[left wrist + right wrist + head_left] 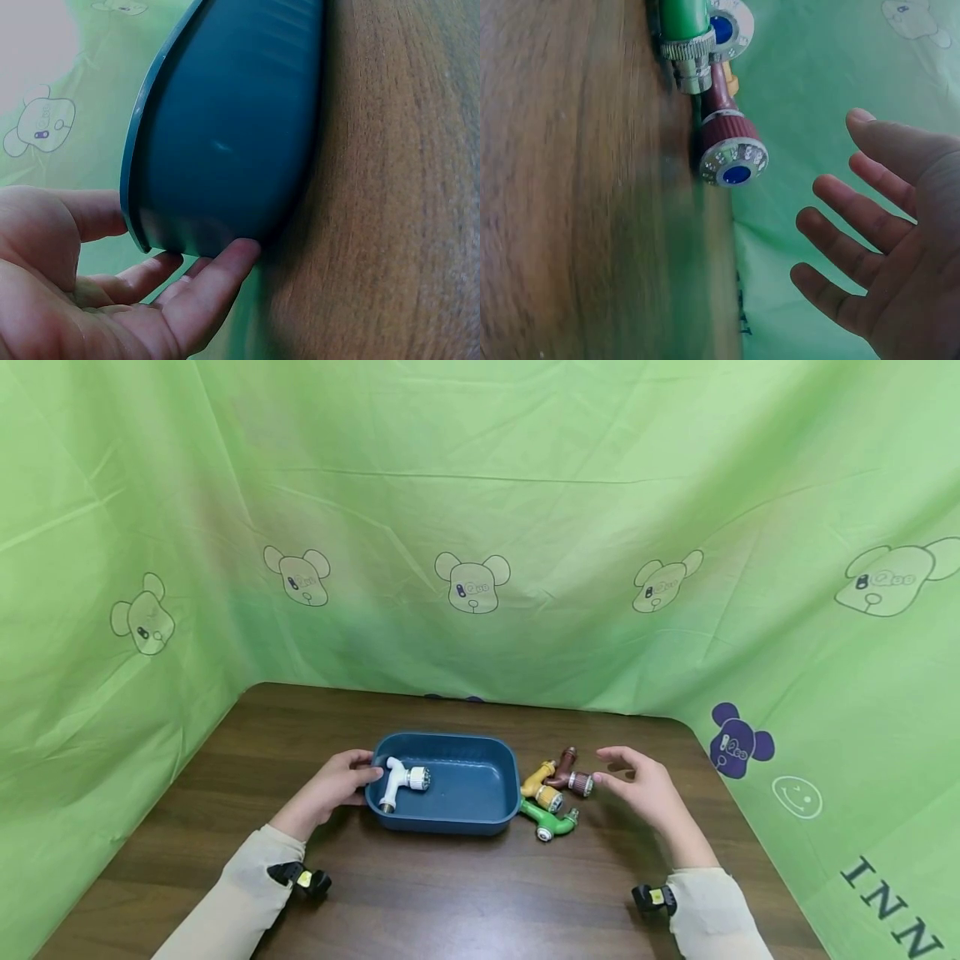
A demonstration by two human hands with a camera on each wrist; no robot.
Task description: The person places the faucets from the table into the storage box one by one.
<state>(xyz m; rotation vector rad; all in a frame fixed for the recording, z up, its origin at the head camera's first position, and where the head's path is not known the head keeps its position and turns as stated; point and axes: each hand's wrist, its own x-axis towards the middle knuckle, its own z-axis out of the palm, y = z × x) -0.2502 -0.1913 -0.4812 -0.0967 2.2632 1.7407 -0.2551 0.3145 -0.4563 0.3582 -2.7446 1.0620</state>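
Note:
My left hand [341, 783] grips the left end of a blue plastic basin [450, 824], thumb over the rim and fingers against the outer wall, as the left wrist view also shows. A white tap [395, 781] lies inside the basin at its left end. Just right of the basin, a yellow tap [535, 782], a dark red tap [562, 766] and a green tap [551, 821] lie close together on the table. Beside the dark red tap's knob, my right hand [637, 785] hovers with spread fingers, holding nothing; a gap separates them in the right wrist view.
The basin and taps rest on a brown wooden table [450, 893]. A green curtain [480, 643] printed with bear faces hangs behind the table and along both sides. Each sleeve carries a black wrist camera, the left camera [300, 878] and the right camera [654, 899].

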